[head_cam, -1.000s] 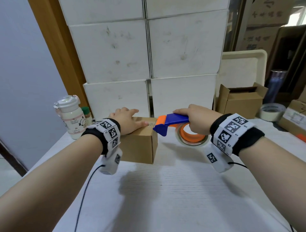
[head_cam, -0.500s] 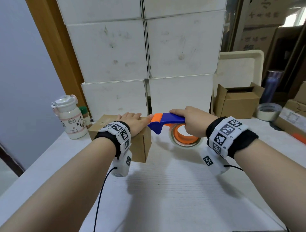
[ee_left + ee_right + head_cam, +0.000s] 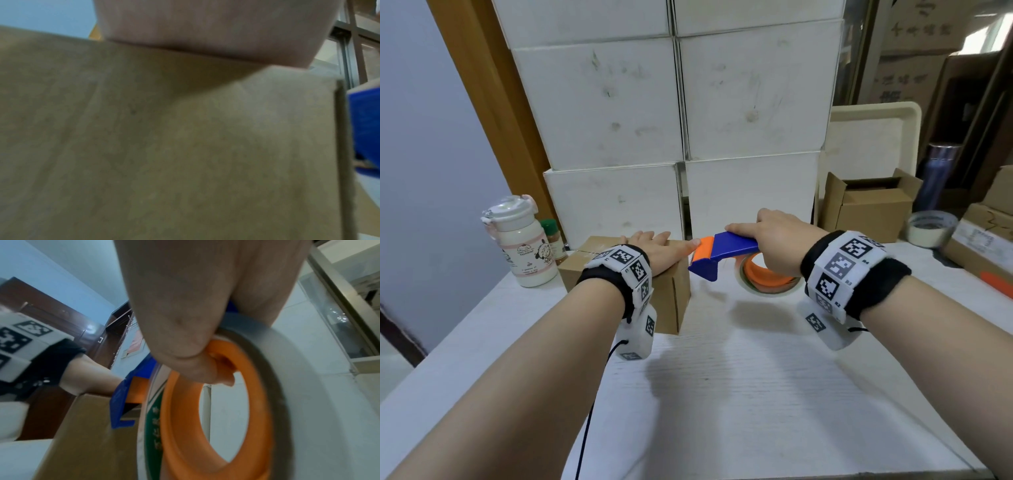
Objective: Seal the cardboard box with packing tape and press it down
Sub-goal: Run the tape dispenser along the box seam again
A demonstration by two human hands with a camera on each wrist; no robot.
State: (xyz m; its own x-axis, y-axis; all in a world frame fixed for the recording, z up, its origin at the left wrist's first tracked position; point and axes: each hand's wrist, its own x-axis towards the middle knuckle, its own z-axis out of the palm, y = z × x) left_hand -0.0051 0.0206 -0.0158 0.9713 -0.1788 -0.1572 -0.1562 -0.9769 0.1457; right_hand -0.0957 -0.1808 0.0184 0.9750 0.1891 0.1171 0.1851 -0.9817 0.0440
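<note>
A small brown cardboard box (image 3: 671,301) stands on the white table (image 3: 756,394), left of centre. My left hand (image 3: 654,250) lies flat on its top with straight fingers, pressing it down. In the left wrist view the box side (image 3: 164,146) fills the frame under my palm. My right hand (image 3: 774,236) grips a blue and orange tape dispenser (image 3: 722,253), index finger stretched along its top. The dispenser's orange nose meets the box's top right edge. In the right wrist view my fingers curl through the orange core of the tape roll (image 3: 216,418).
Stacked white boxes (image 3: 688,120) form a wall just behind. A white bottle (image 3: 520,246) stands at the left of the box. An open cardboard box (image 3: 873,205), a spare tape roll (image 3: 928,228) and more cartons sit at the right.
The box and my left hand have shifted left and further back on the table. The dispenser followed leftward, its nose staying at the box's top right edge.
</note>
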